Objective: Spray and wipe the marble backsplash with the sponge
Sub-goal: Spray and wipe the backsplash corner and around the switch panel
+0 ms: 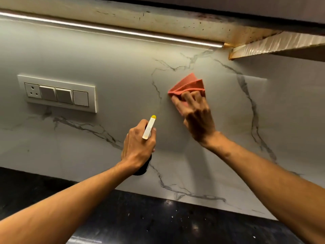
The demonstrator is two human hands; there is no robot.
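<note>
While the right hand (195, 117) holds the pink sponge (189, 84), folded thin like a cloth, flat against the marble backsplash (105, 67), its fingers are bent over the sponge's lower edge, gripping it. That spot lies right of centre on the wall, among grey veins and below the light strip (105, 30). Lower and to the left, the left hand (139, 145) is wrapped round the neck of a dark spray bottle (149, 128), whose white, yellow-tipped head points at the wall. A switch plate (58, 93) sits far left; the black counter (158, 217) runs along the near edge.
</note>
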